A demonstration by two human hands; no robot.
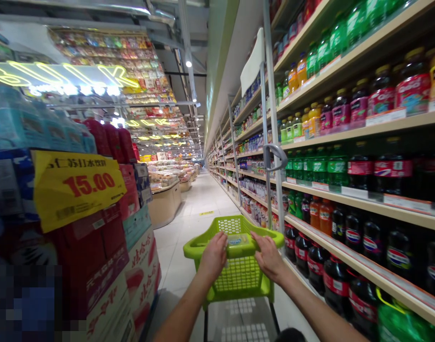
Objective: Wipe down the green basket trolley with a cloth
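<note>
A lime-green shopping cart (231, 275) with a mesh basket stands in front of me, low in the head view. My left hand (213, 255) is closed around the left part of its near rim. On the right part of that rim, my right hand (268, 256) is closed too, with the thumb side towards the middle. Between the two hands sits a small label panel (238, 240) on the rim. A small pale patch shows at my left fingers; I cannot tell what it is. The cart's lower frame shows partly beneath the basket.
Shelves of soda bottles (370, 237) run along the right, with a grey upright post carrying a curved handle (274, 157). Stacked drink cartons (139, 270) with a yellow price sign (78, 185) stand close on the left. A tiled aisle (198, 192) leads ahead past display counters (164, 202).
</note>
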